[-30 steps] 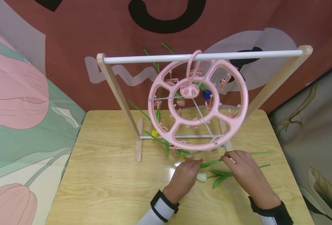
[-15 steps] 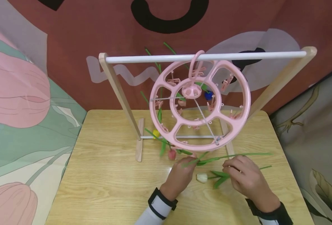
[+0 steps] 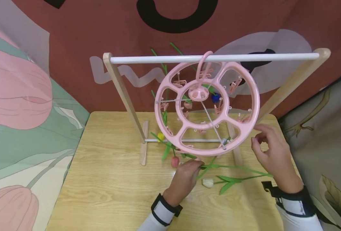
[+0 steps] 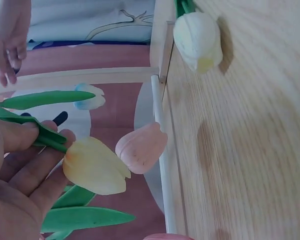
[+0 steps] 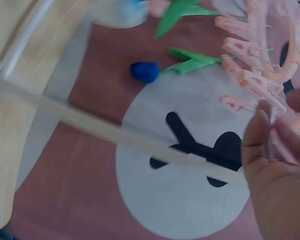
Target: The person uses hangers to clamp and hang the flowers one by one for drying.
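Observation:
My left hand (image 3: pixel 183 178) pinches the green stem of a pale yellow artificial tulip (image 4: pixel 97 167) low in front of the hanger; its long stem (image 3: pixel 234 167) points right. Raised at the right rim of a pink round clip hanger (image 3: pixel 246 129) is my right hand (image 3: pixel 277 157), with a gap between thumb and forefinger. In the right wrist view, its fingers (image 5: pixel 257 135) are close to the hanger's pink clothespins (image 5: pixel 245 50); whether they touch one is unclear. A white tulip (image 3: pixel 208 183) lies on the table beside the held stem.
The hanger hooks over the white rod (image 3: pixel 158 59) of a wooden rack. Tulips hang beneath it: blue (image 3: pixel 215 98), yellow (image 3: pixel 160 137), coral (image 3: pixel 174 162), pale pink (image 4: pixel 142 147) and white-blue (image 4: pixel 90 97). A patterned cloth (image 3: pixel 80 41) backs the table (image 3: pixel 109 186).
My right hand has left the stem and risen up and right to the hanger's rim. The left hand keeps hold of the yellow tulip, its stem now slanting lower at the right.

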Demonstrator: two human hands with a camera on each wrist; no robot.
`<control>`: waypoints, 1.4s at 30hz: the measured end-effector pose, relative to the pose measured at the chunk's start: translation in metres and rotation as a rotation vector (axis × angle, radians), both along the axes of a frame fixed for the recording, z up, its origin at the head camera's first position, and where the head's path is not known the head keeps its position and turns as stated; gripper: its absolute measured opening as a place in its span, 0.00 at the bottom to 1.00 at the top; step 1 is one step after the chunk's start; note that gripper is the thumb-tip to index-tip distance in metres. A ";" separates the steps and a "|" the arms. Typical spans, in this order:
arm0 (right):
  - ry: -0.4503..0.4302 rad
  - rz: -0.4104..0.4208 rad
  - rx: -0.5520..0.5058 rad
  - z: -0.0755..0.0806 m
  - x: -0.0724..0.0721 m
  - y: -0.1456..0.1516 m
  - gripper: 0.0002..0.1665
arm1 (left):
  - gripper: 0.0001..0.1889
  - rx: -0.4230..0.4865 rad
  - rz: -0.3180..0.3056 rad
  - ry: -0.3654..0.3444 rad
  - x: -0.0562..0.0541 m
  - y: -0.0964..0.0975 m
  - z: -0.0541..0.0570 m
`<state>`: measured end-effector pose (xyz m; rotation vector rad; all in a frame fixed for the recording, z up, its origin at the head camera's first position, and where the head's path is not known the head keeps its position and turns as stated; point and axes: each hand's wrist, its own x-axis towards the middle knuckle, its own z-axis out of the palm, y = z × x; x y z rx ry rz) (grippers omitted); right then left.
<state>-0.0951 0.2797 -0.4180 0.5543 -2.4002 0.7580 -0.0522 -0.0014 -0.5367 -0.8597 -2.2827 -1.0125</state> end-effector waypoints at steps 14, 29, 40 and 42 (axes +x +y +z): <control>-0.222 -0.011 -0.346 0.017 -0.056 -0.025 0.26 | 0.14 0.138 -0.021 -0.044 -0.001 -0.003 0.003; -0.307 0.179 -0.373 0.014 -0.035 -0.036 0.30 | 0.16 0.338 -0.078 -0.208 0.012 -0.005 -0.002; -0.322 0.152 -0.270 -0.002 -0.011 -0.042 0.30 | 0.14 0.428 -0.134 -0.351 0.021 -0.004 -0.009; -0.318 0.153 -0.277 -0.005 -0.008 -0.045 0.30 | 0.14 0.441 -0.117 -0.357 0.021 -0.002 -0.010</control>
